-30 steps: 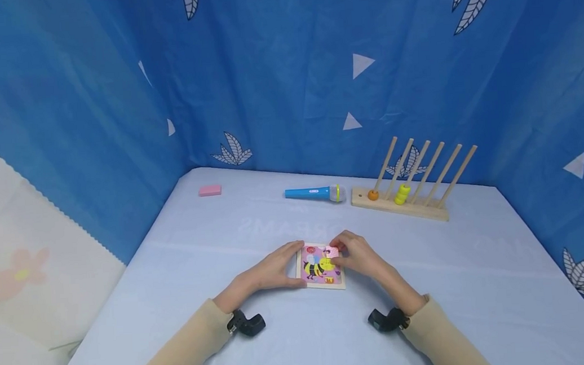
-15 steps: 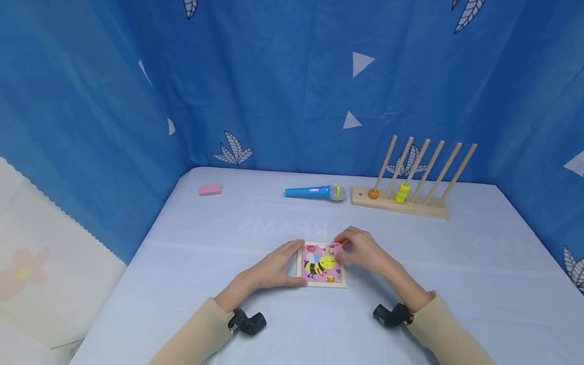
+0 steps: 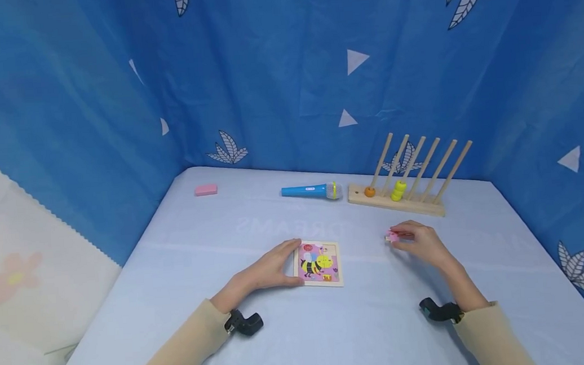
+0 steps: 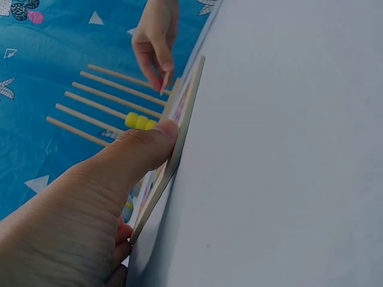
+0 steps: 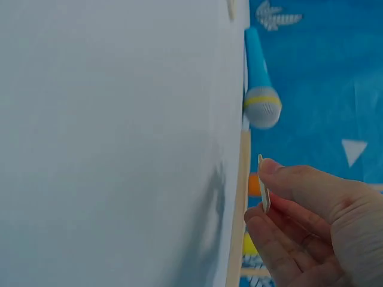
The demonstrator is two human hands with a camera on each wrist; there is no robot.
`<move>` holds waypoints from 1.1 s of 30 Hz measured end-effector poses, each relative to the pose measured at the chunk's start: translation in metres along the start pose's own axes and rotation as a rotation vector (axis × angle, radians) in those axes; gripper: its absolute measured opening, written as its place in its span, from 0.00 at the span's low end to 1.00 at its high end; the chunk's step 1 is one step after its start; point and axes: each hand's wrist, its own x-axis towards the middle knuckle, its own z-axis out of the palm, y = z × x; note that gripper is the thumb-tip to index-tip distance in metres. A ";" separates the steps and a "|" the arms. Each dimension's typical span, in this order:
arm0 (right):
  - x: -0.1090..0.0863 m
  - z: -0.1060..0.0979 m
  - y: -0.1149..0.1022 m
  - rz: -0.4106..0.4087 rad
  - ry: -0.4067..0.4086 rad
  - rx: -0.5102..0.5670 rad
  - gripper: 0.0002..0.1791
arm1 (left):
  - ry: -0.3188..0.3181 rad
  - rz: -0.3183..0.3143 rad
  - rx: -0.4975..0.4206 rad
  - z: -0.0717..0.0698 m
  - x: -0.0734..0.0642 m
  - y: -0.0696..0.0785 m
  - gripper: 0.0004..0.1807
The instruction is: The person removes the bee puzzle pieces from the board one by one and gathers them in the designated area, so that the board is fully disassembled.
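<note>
A square bee jigsaw puzzle (image 3: pixel 319 263) in a pale wooden frame lies on the table. My left hand (image 3: pixel 272 266) grips its left side, thumb at the near corner and fingers at the far corner. In the left wrist view the thumb presses on the frame's edge (image 4: pixel 190 113). The puzzle's upper right corner shows bare pale wood. To the right of the puzzle, my right hand (image 3: pixel 422 242) pinches a small pink puzzle piece (image 3: pixel 391 236) between thumb and fingers. Seen edge-on in the right wrist view, the puzzle piece (image 5: pixel 264 190) is thin and pale.
Along the back of the table lie a pink block (image 3: pixel 206 189) and a blue toy microphone (image 3: pixel 308 191). Right of them stands a wooden peg rack (image 3: pixel 421 206) with upright rods and orange and yellow beads. A blue curtain (image 3: pixel 275 82) hangs behind the table (image 3: pixel 303 340).
My right hand has lifted the pink piece out of the puzzle's upper right corner and carried it to the right. My left hand stays on the frame.
</note>
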 end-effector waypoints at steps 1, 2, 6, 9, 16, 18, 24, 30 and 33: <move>-0.002 -0.003 0.005 0.008 0.004 -0.009 0.20 | 0.001 0.000 0.000 0.000 0.000 0.000 0.52; -0.003 -0.005 0.010 0.017 0.008 -0.019 0.20 | 0.003 0.002 -0.001 0.000 -0.001 0.000 0.52; -0.009 -0.013 0.023 0.055 0.030 -0.048 0.20 | 0.007 0.008 -0.006 -0.001 -0.002 0.000 0.52; -0.012 -0.015 0.031 0.076 0.051 -0.061 0.20 | 0.009 0.006 -0.009 -0.001 -0.002 0.000 0.52; -0.019 -0.014 0.039 0.105 0.087 -0.104 0.21 | 0.003 0.011 -0.006 0.000 -0.002 0.000 0.52; -0.020 -0.013 0.042 0.106 0.094 -0.117 0.21 | 0.005 0.012 -0.006 0.000 -0.002 0.000 0.52; -0.019 -0.013 0.043 0.109 0.096 -0.130 0.21 | 0.000 0.000 0.001 0.000 -0.002 0.000 0.52; -0.019 -0.014 0.042 0.113 0.079 -0.144 0.21 | -0.003 -0.007 0.001 0.000 -0.001 0.000 0.52; -0.020 -0.018 0.039 0.125 0.057 -0.140 0.23 | -0.005 -0.009 -0.003 0.001 0.000 0.000 0.52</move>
